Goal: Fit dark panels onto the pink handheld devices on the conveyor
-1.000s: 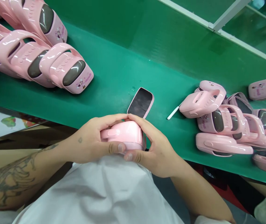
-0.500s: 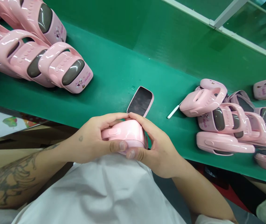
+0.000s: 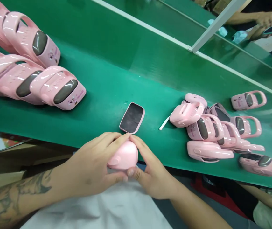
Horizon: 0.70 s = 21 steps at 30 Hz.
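A glossy pink plastic housing (image 3: 124, 156) is held between both hands near my body, at the front edge of the green table. My left hand (image 3: 95, 163) wraps round its left side, fingers over the top and thumb below. Against its right side, my right hand (image 3: 149, 165) closes with the thumb low and the fingertips meeting those of the left. Just beyond the hands lies a pink-rimmed piece with a dark inside (image 3: 132, 117), flat on the table. To its right rests a thin tool with a white handle (image 3: 164, 123). The housing's underside is hidden.
Pink handled housings with dark windows (image 3: 65, 90) stand in rows at the left. Several more (image 3: 204, 127) are piled at the right. A white metal frame (image 3: 190, 48) crosses the back, and beyond it another person's hands (image 3: 267, 20) hold a dark-faced object.
The view has shifted, so the table items appear displaced. The held housing is turned, its handle now covered by my left hand, which has come further over it.
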Each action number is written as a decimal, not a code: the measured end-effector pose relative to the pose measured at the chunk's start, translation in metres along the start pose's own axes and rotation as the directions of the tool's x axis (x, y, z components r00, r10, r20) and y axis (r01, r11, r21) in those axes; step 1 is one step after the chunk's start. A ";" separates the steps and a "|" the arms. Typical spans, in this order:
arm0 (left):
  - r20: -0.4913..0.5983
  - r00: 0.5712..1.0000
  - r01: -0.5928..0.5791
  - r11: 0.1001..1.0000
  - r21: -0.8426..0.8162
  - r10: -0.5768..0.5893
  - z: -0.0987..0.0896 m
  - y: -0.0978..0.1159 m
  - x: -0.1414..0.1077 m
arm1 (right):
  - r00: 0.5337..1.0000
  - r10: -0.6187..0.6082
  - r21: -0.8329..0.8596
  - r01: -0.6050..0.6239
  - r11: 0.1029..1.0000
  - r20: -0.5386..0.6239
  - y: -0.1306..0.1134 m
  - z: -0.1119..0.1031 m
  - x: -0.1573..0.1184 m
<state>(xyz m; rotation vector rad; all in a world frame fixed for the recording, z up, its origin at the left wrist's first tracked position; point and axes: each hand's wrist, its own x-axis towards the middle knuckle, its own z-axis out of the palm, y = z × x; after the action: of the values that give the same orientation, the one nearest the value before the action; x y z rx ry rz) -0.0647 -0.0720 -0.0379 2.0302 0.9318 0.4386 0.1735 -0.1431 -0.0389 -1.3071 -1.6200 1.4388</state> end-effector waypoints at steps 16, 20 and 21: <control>0.058 0.974 0.219 0.976 0.010 -0.219 0.006 0.027 0.022 | 0.963 -0.087 -0.077 0.069 0.995 -0.255 -0.007 0.012 0.010; -0.079 0.986 0.154 0.986 0.065 -0.148 0.023 0.029 0.016 | 0.866 -0.083 -0.016 0.086 0.996 -0.494 0.001 0.040 0.024; -0.117 0.987 0.121 0.990 0.067 -0.112 0.026 0.029 0.015 | 0.854 -0.074 0.027 0.103 0.994 -0.515 0.002 0.044 0.027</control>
<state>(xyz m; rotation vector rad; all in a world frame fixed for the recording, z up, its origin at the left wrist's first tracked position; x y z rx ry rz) -0.0262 -0.0863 -0.0305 2.0208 1.1449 0.4652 0.1252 -0.1347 -0.0557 -1.4145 -1.2520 0.9549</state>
